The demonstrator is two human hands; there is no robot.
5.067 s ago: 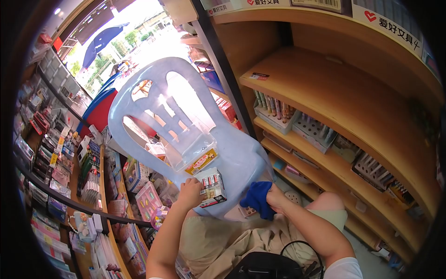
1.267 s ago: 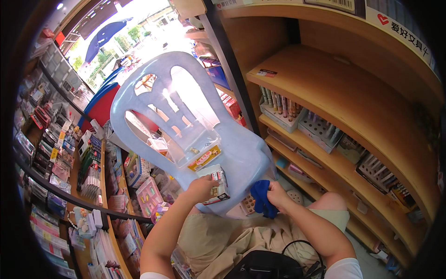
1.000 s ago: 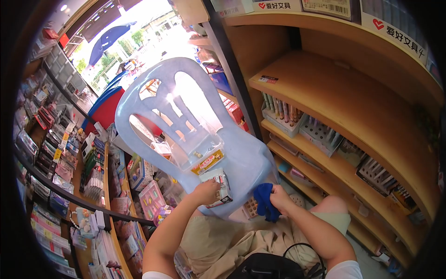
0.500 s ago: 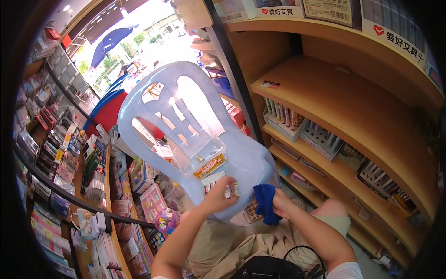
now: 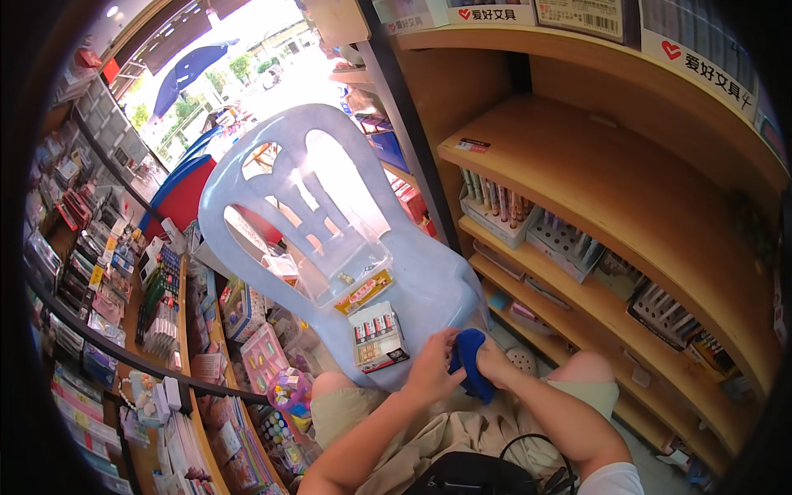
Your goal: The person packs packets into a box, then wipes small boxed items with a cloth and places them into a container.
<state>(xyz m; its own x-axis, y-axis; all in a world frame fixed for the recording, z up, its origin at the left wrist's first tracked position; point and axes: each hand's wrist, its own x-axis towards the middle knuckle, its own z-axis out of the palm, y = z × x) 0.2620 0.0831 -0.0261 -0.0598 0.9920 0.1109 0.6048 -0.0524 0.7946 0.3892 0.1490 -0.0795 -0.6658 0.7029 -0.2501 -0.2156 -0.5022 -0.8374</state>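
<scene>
My right hand (image 5: 493,365) grips a blue cloth (image 5: 470,353) above my lap. Against the cloth's left side, my left hand (image 5: 433,367) has its fingers curled; what they hold is hidden. On the light blue plastic chair (image 5: 433,276), just beyond my left hand, lies an open small box (image 5: 378,337) with several small packaged pieces in it. Behind that box, a clear plastic container (image 5: 342,268) with a yellow label holds a few small items.
Wooden shelves (image 5: 577,157) with pen trays (image 5: 495,210) curve along the right. Racks of packaged stationery (image 5: 165,330) stand on the left, beside a pink case (image 5: 264,359) and a purple-rimmed basket (image 5: 289,388). A black bag (image 5: 478,474) rests at my waist.
My left hand went into the small box, came out with a small piece, and moved right to the blue cloth. My right hand has kept hold of the cloth.
</scene>
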